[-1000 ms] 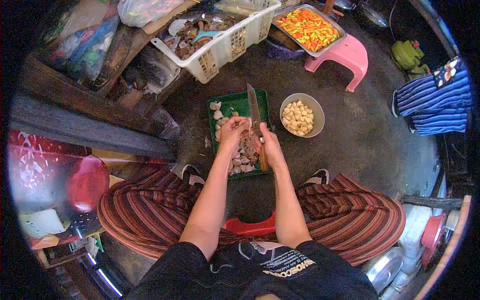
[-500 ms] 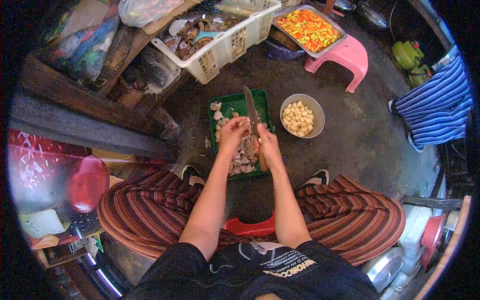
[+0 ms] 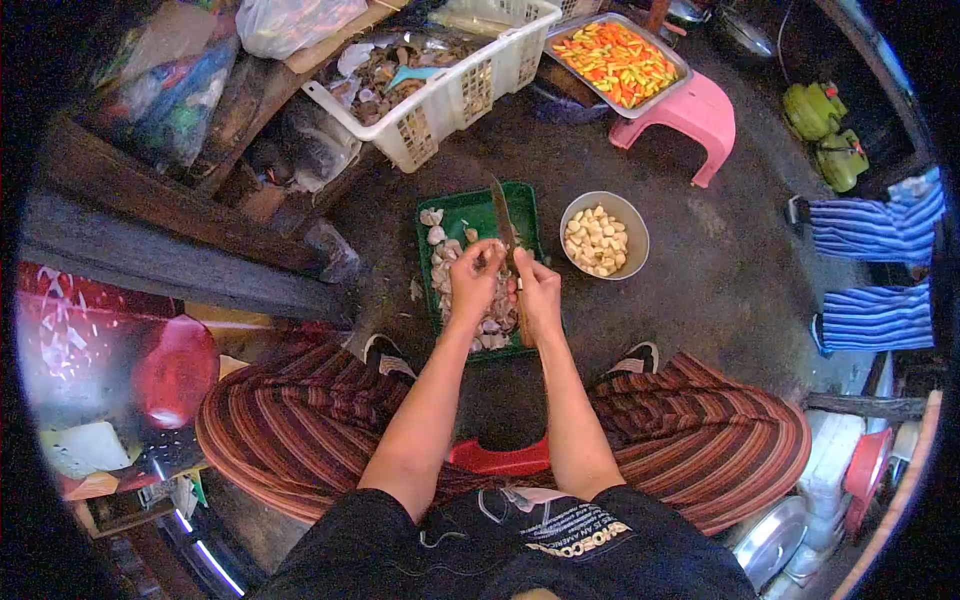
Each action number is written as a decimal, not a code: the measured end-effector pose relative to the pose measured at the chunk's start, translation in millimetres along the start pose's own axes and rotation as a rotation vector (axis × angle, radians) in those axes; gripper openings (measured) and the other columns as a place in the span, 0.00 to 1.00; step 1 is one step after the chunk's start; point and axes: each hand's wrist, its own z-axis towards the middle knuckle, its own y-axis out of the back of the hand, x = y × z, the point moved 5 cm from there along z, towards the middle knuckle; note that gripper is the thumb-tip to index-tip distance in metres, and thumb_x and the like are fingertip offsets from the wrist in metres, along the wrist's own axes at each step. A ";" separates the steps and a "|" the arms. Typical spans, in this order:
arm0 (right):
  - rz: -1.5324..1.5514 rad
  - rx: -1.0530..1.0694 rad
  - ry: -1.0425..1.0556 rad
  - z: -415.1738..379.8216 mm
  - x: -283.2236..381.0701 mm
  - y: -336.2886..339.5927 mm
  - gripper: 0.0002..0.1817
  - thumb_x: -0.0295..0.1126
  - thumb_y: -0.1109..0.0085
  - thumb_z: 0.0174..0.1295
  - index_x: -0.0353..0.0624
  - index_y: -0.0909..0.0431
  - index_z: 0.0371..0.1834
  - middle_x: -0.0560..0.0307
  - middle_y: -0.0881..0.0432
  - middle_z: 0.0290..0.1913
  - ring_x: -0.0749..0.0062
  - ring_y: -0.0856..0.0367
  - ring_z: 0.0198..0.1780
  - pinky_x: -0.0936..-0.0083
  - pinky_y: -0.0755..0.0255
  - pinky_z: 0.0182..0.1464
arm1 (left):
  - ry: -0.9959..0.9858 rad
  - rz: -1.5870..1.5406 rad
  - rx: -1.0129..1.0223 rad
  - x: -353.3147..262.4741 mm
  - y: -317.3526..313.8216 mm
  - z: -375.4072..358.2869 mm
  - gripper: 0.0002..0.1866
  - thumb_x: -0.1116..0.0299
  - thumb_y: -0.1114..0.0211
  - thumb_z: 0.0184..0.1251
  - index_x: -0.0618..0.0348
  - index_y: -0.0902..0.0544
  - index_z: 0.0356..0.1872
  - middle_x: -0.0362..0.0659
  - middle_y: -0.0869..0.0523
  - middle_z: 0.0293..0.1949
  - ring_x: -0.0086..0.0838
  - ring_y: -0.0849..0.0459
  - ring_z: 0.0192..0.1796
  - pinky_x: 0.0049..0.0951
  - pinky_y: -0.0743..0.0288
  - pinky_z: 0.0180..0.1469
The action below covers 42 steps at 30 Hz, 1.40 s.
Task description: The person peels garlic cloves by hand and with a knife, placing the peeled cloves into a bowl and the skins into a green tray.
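Note:
My right hand (image 3: 540,295) grips the wooden handle of a knife (image 3: 502,218), its blade pointing away from me over a green tray (image 3: 470,205). My left hand (image 3: 474,280) pinches a garlic clove (image 3: 487,252) right beside the blade. Garlic cloves and skins (image 3: 437,228) lie heaped on the tray under both hands. Just right of the tray stands a grey bowl (image 3: 632,221) with peeled cloves (image 3: 596,240) in it.
A white basket (image 3: 455,95) of scraps sits on the floor beyond the tray. A metal tray of chillies (image 3: 617,58) rests on a pink stool (image 3: 700,115). A person in blue striped trousers (image 3: 872,270) stands at the right. A red stool (image 3: 500,455) is under me.
Both hands have drawn slightly nearer to me over the tray, and the knife blade has tilted. The person in striped trousers has stepped further right.

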 end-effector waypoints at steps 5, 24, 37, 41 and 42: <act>0.011 0.021 -0.065 -1.9 -1.5 3.3 0.20 0.50 0.45 0.63 0.43 0.22 0.28 0.67 0.29 0.16 0.85 0.33 0.17 0.86 0.40 0.20 | 0.120 -0.197 0.031 3.7 0.8 -3.8 0.12 0.74 0.37 0.62 0.65 0.20 0.46 0.40 0.17 0.40 0.21 0.20 0.41 0.22 0.27 0.45; -0.008 0.035 -0.031 1.6 -11.2 4.3 0.21 0.50 0.50 0.67 0.45 0.26 0.24 0.68 0.32 0.15 0.85 0.36 0.17 0.85 0.43 0.20 | 0.292 -0.743 0.085 13.7 -8.7 -0.2 0.12 0.72 0.48 0.61 0.63 0.24 0.44 0.43 0.21 0.44 0.28 0.23 0.45 0.30 0.27 0.49; 0.425 0.060 -0.234 7.9 -21.6 13.7 0.21 0.53 0.51 0.66 0.45 0.27 0.30 0.68 0.34 0.16 0.82 0.36 0.16 0.83 0.42 0.19 | 0.449 -0.979 0.065 28.2 -12.7 0.0 0.19 0.78 0.42 0.52 0.65 0.24 0.49 0.47 0.21 0.48 0.35 0.23 0.52 0.35 0.29 0.58; 0.529 0.085 -0.243 4.9 -16.2 18.1 0.19 0.52 0.51 0.66 0.46 0.30 0.35 0.68 0.38 0.16 0.82 0.39 0.17 0.83 0.42 0.21 | 0.446 -0.896 0.102 30.2 -10.2 1.0 0.16 0.79 0.45 0.55 0.66 0.24 0.47 0.49 0.21 0.46 0.36 0.22 0.52 0.32 0.27 0.57; 0.476 0.025 -0.243 6.8 -18.2 23.9 0.20 0.51 0.51 0.67 0.46 0.29 0.31 0.68 0.36 0.16 0.81 0.38 0.17 0.82 0.42 0.20 | 0.468 -0.912 0.083 32.6 -9.1 0.8 0.13 0.78 0.48 0.60 0.66 0.25 0.46 0.49 0.21 0.43 0.36 0.22 0.51 0.29 0.26 0.54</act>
